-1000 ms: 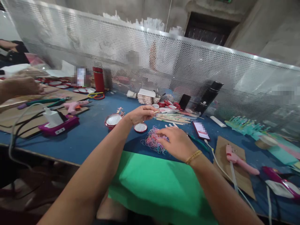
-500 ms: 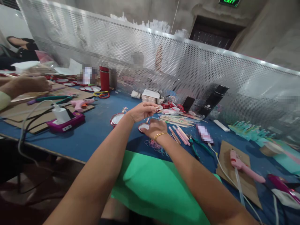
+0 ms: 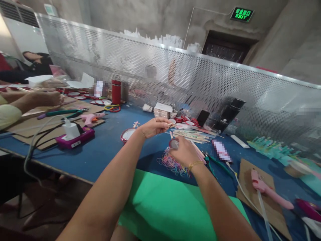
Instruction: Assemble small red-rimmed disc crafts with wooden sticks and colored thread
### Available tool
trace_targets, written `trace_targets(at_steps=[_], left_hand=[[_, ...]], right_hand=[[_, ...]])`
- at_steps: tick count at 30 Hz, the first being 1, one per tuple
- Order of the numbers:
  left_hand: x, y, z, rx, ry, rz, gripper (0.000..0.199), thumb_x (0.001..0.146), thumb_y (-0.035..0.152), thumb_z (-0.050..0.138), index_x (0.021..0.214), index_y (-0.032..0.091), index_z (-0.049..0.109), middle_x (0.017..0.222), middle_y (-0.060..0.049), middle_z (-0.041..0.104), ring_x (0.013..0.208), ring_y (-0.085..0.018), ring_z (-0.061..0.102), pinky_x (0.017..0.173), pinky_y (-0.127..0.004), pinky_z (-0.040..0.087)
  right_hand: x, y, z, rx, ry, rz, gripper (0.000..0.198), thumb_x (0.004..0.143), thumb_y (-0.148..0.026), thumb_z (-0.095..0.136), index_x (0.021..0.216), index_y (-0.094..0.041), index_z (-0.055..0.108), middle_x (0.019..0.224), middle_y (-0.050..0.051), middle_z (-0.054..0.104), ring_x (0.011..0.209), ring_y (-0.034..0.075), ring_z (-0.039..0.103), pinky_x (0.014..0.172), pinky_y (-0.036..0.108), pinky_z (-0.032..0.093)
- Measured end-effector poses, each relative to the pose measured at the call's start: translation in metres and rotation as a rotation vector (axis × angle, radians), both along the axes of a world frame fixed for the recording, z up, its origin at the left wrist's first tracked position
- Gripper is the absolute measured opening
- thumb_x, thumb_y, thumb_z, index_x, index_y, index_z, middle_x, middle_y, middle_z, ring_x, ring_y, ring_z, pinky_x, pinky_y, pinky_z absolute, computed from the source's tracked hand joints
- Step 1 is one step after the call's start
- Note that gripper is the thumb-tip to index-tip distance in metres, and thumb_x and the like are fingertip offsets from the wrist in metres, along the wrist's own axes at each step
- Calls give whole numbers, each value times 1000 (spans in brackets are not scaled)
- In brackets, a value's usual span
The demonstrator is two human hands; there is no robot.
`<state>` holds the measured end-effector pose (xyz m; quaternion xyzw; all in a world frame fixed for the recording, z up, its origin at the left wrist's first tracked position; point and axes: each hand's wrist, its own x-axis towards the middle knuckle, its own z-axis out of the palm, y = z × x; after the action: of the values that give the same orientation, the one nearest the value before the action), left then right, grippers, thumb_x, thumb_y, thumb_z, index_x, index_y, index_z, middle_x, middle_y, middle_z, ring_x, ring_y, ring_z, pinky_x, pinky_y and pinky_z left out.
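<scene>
My left hand (image 3: 155, 127) is raised over the table with thumb and fingers pinched on a small pale stick (image 3: 171, 124). To its right, my right hand (image 3: 186, 152) is closed at the edge of a small round disc (image 3: 174, 144) with a dark reddish rim. A short pink strip (image 3: 171, 134) stands out beyond that disc. Below the right hand lies a tangle of colourful threads (image 3: 173, 164). Left of my left forearm rests a larger red-rimmed round piece (image 3: 128, 135) with a short pink neck.
Craft sticks (image 3: 194, 135), pliers (image 3: 218, 164) and a phone (image 3: 221, 150) lie to the right. A pink glue gun (image 3: 271, 190) rests on cardboard (image 3: 244, 172). Leftward are a purple power strip (image 3: 75, 138), a red bottle (image 3: 116, 92) and another person's hands (image 3: 47, 98). A perforated metal screen (image 3: 140, 60) stands behind.
My right hand has moved right, away from my left, and the small round disc has shifted with it. The thread tangle is more exposed. My left hand keeps its pinch; the view has tilted slightly upward.
</scene>
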<state>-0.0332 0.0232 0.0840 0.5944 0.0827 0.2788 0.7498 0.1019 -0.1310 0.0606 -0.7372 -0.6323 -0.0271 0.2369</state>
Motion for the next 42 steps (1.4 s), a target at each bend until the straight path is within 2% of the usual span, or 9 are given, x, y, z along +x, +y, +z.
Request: trace_targets(at_steps=[4,8,13,21,42], left_hand=[[4,0,-4,5,53,-12,27,63,22,83,87,13,75,73,-1,65,65,-6,55,64,-20,44],[6,-1,-6,42,101,-21,26,64,22,82,87,13,75,71,-1,64,62,-6,53,60,-21,42],[8,-1,-8,56,147,-12,29,60,25,85,85,14,76,75,-2,65,63,-6,54,59,-20,41],[11,1,-11,60,195,-33,32,58,25,87,86,14,76,76,-2,67,65,-6,56,62,-20,44],[12,-4,-9,83,244,-36,32,57,26,87,85,15,76,81,-2,69,66,-6,57,63,-19,47]], right_hand=[[26,-38,-10,307,212,61,50,75,-28,60,122,-17,51,121,14,62,113,28,58,100,47,46],[30,-58,-18,425,239,196,57,78,-23,59,133,-19,45,130,14,56,122,28,54,104,49,44],[26,-63,-24,452,207,268,61,80,-23,61,138,-23,43,136,11,53,125,27,51,104,49,45],[20,-68,-18,467,101,350,56,81,-22,61,134,-21,46,132,11,56,126,27,49,108,50,40],[17,-67,-18,446,99,346,55,80,-24,60,133,-22,47,129,11,57,123,28,51,107,50,41]])
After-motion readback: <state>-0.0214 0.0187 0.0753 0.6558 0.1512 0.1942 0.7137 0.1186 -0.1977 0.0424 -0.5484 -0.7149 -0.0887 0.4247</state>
